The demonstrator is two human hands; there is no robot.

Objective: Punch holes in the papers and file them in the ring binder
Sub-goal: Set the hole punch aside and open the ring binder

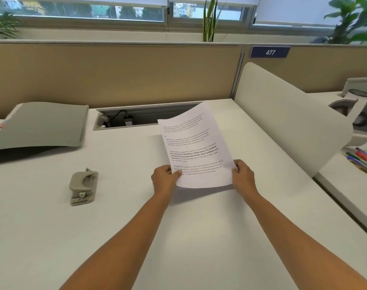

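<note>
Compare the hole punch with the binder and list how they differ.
The hole punch is small and chunky; the binder is wide and flat. The hole punch sits nearer the person, the binder farther back at the left edge. The hole punch shows metal parts; the binder a plain cover, bowed at its near edge. Both are grey, lie on the desk and are untouched: the left hand and right hand hold the papers.

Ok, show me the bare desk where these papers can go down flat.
Widest bare patch: the desk between the hole punch and the white divider, under the papers held by the left hand and right hand. Another lies between punch and ring binder. Crowded: the pens beyond the divider.
</note>
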